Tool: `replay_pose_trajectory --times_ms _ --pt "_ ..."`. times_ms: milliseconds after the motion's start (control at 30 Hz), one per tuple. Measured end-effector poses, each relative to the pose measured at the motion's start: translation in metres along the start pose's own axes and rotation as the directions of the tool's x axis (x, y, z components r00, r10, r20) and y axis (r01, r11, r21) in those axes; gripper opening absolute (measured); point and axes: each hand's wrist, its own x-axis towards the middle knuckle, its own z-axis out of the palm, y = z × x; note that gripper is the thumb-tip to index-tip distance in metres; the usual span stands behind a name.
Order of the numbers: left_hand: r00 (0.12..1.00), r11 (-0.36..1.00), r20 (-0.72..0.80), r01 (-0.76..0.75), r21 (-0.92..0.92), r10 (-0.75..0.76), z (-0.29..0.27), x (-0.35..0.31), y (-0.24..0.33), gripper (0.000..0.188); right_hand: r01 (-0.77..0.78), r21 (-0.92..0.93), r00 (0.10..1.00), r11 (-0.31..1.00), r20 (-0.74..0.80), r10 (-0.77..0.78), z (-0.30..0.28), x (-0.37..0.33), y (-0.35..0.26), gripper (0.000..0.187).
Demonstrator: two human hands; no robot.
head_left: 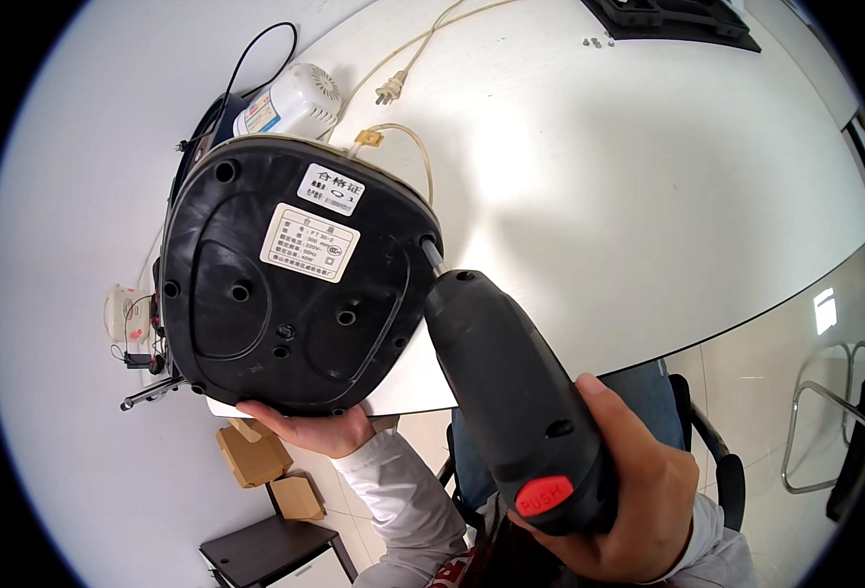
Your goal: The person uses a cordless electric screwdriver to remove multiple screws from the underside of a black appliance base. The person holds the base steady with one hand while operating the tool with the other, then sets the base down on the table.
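A black plastic base of an electric fan (227,333) is tilted up with its underside facing me. Two white labels and several round screw holes show on it. My left hand (310,429) grips its lower edge from below, fingers partly hidden behind it. In my right hand (643,485) is a black electric screwdriver (511,382) with a red button. Its metal bit (434,257) reaches into a hole at the base's right edge; the tip is hidden there. A white vented motor housing (295,103) lies beyond the base.
The white table (589,225) has a curved edge. A pale power plug (389,90) and its cord lie at the back. Small screws (597,42) sit near a black tool case (682,15). Cardboard boxes (256,456) are at lower left, and a chair armrest (731,480) is at right.
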Motion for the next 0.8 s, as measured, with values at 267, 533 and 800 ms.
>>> replay_pose_trajectory --times_ms 267,533,800 --pt "1.0 1.0 -0.017 -0.011 0.016 0.011 -0.002 0.0 0.001 0.061 -0.003 -0.001 1.0 1.0 -0.017 0.003 0.0 0.003 -0.003 0.073" --pt "0.999 0.999 -0.044 -0.025 0.043 0.027 0.0 0.0 0.0 0.062 -0.029 0.032 1.0 0.999 -0.01 0.029 -0.003 0.009 -0.007 0.073" --pt "1.0 1.0 -0.024 0.002 0.015 -0.002 0.0 0.001 0.0 0.062 -0.073 0.034 0.997 0.997 0.043 0.071 -0.016 0.028 -0.023 0.074"
